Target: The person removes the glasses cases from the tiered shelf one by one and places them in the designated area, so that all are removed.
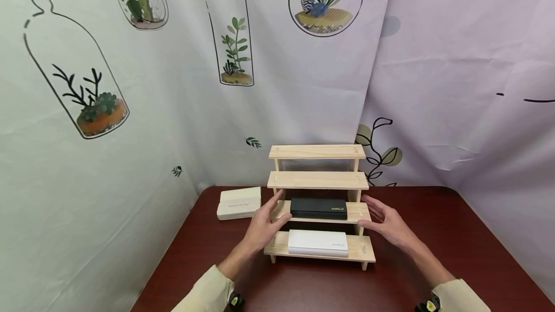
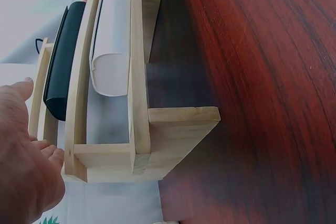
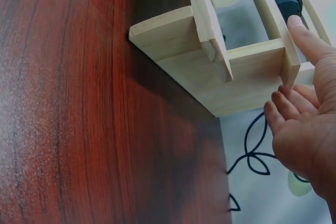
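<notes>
A pale wooden four-tier shelf stand point(image 1: 318, 180) stands on the table. On its lowest tier lies a white glasses case point(image 1: 318, 243); a black glasses case point(image 1: 318, 208) lies one tier above. My left hand point(image 1: 262, 225) is at the left end of the black case's tier, its thumb over the board and fingers spread along the side. At the opposite end, my right hand point(image 1: 388, 223) has its thumb at the board's front corner. In the right wrist view, its relaxed fingers point(image 3: 289, 106) are beside and below the board end point(image 3: 290, 69).
To the left of the stand, a cream-coloured box point(image 1: 239, 203) with faint lettering lies on the dark red-brown table point(image 1: 208, 259). A pale cloth backdrop point(image 1: 173, 85) printed with plants in glass jars hangs behind and beside the table.
</notes>
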Demonstrator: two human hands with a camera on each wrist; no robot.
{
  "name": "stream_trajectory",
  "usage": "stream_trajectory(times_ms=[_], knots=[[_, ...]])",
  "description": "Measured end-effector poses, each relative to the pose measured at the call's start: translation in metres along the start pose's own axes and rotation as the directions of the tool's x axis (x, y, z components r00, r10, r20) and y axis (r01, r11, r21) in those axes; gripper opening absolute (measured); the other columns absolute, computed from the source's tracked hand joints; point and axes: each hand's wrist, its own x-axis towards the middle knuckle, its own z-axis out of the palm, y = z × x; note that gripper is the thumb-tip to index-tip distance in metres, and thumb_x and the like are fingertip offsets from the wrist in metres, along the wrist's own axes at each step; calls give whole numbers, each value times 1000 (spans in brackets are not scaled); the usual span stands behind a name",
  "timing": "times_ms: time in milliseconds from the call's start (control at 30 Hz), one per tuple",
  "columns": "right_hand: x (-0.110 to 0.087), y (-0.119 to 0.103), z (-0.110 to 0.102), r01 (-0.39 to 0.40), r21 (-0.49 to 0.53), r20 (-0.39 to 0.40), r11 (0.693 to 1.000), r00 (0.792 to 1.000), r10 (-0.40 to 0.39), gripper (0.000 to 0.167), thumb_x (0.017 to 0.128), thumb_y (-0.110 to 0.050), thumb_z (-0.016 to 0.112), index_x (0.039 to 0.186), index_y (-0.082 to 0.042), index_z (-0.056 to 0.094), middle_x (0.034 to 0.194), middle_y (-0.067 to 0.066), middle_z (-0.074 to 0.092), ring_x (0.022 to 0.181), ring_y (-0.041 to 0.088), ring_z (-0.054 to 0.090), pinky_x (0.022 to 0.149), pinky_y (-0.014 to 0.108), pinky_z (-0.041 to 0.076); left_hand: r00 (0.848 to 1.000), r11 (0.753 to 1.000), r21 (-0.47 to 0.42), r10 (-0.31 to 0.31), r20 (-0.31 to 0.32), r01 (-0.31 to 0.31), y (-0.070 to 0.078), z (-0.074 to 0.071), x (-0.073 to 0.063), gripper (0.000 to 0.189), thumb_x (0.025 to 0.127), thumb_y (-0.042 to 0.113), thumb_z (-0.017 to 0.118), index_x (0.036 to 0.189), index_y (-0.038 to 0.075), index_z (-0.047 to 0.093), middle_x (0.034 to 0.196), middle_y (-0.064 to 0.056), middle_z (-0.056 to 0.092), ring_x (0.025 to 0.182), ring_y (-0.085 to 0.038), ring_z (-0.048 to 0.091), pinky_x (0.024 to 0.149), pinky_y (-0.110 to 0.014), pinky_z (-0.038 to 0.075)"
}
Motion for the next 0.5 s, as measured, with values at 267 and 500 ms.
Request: stream_trajectory(times_ms=[267, 500], knots=[[0, -1, 2, -1, -8, 2, 1000, 1000, 1, 87, 95, -16, 84, 160, 11, 32, 160, 34, 41, 147, 52, 40, 113, 52, 44, 1000, 1000, -24, 16, 1, -16, 2, 7, 3, 71, 100, 31, 78, 161, 14, 47, 159, -12, 52, 142, -34, 53, 96, -45, 60], [0, -1, 4, -11, 3, -2, 1000, 1000, 11, 88, 94, -16, 84, 160, 12, 33, 158, 35, 42, 146, 52, 42, 109, 32, 49, 1000, 999, 40, -13, 11, 13, 3, 11, 7, 73, 99, 38, 78, 160, 11, 49, 158, -8, 54, 143, -25, 52, 112, -50, 49]])
